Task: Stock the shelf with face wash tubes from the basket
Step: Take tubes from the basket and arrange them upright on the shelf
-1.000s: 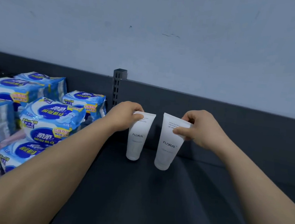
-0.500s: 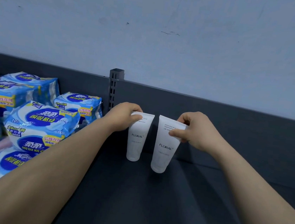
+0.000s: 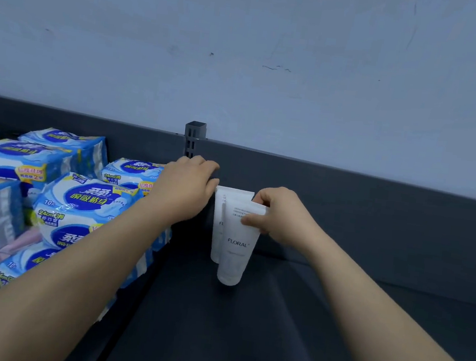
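Note:
Two white "FLORAL" face wash tubes stand cap-down on the dark shelf [image 3: 242,344], near its back panel. The front tube [image 3: 236,245] is pinched near its top by my right hand [image 3: 281,218] and overlaps the rear tube [image 3: 216,231], hiding most of it. My left hand [image 3: 185,189] hovers at the rear tube's top left corner, with the thumb tip at the corner. Whether it still grips the tube is unclear. No basket is in view.
Blue and white packs of sanitary pads [image 3: 79,206] are stacked on the shelf's left side, close beside my left forearm. A slotted upright post [image 3: 194,139] rises from the back panel behind the left hand. A pale wall stands behind.
My right hand has shifted its tube left, from beside the other tube to in front of it. My left hand's thumb has slid off the rear tube's face to its corner.

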Available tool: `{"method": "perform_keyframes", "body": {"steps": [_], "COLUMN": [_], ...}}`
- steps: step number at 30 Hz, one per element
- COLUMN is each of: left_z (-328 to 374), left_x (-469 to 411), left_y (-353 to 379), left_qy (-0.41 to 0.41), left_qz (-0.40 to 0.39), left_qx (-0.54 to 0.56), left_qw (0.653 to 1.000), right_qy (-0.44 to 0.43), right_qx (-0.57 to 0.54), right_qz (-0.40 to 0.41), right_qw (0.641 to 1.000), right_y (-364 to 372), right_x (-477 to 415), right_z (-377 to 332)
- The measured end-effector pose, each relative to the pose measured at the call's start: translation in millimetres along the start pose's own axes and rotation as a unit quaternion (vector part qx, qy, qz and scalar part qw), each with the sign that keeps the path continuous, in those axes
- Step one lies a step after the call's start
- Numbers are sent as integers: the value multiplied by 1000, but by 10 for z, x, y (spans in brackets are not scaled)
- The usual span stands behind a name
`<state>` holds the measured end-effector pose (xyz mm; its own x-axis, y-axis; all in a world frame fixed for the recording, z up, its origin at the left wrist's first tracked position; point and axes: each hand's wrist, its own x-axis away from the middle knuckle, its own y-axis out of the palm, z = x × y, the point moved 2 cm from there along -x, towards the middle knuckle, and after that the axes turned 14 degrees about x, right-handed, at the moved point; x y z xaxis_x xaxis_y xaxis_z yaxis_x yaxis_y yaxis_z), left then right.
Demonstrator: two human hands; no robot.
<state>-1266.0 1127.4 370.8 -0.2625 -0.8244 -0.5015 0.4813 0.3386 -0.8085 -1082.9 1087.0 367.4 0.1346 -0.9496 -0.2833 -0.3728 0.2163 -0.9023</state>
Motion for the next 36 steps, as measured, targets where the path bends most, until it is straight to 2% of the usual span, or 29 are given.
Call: {"method": "perform_keyframes", "body": {"steps": [3,16,22,25,30,36], "left_z": [42,22,44,62,34,-284], "left_x": [186,559,685,804,1191,2079], "left_y": [-125,-160,-199,-290,-584,-984], "left_qy": [7,-32,-40,-46,-54,-101], "left_qz": [21,0,8,17,57,96], "left_qx": [-54,-84,-93,-100,-123,-135], "left_qw": [998,996,995,994,989,981], "right_qy": [-2,-12,-24,-69,-168,-281], "right_qx": [3,35,70,119,130,70], "right_qz": [-4,-3,61,116,185,188], "right_qw": [1000,999,995,984,959,938], "right_y": [115,319,226,168,270,637], "right_x": [-22,-149,5,190,526,867], "right_z": [-79,-45,-89,-183,-550,-1327]}}
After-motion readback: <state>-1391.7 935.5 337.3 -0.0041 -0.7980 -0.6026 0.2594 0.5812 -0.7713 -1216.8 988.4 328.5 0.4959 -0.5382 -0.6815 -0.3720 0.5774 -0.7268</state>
